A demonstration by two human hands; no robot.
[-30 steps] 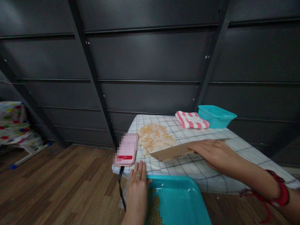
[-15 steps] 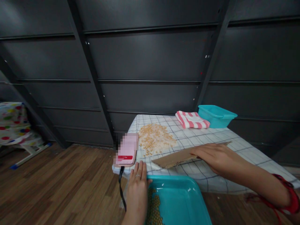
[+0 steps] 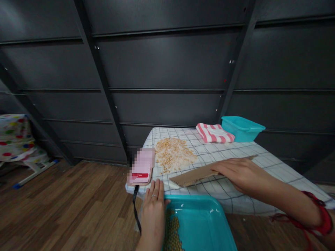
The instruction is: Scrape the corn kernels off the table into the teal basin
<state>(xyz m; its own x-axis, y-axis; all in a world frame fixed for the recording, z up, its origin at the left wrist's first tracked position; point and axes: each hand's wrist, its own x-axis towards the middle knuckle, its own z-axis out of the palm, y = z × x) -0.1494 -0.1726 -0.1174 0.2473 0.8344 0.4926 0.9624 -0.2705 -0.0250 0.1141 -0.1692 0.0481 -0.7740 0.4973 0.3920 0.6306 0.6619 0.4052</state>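
My right hand (image 3: 239, 173) holds a flat strip of brown cardboard (image 3: 193, 175) against the checked cloth, fingers closed along its upper edge. Beyond the strip, a spread heap of yellow beans mixed with white grains (image 3: 174, 155) lies on the cloth. At the near table edge is a teal tray (image 3: 201, 223), with greenish beans (image 3: 172, 235) along its left side. My left hand (image 3: 154, 212) grips the tray's left rim, thumb over the far-left corner and fingers stretched forward to the cloth's edge. The hand hides much of that rim.
A pink phone (image 3: 142, 167) lies at the table's left edge, a black strap (image 3: 135, 209) hanging below it. Farther back are a folded red-and-white striped towel (image 3: 214, 133) and a teal basin (image 3: 243, 129). A dark panelled wall (image 3: 167, 62) stands behind the checked tablecloth (image 3: 258, 174).
Almost nothing differs. My right hand and the cardboard strip have shifted very slightly; the left hand, tray and bean heap stay in place.
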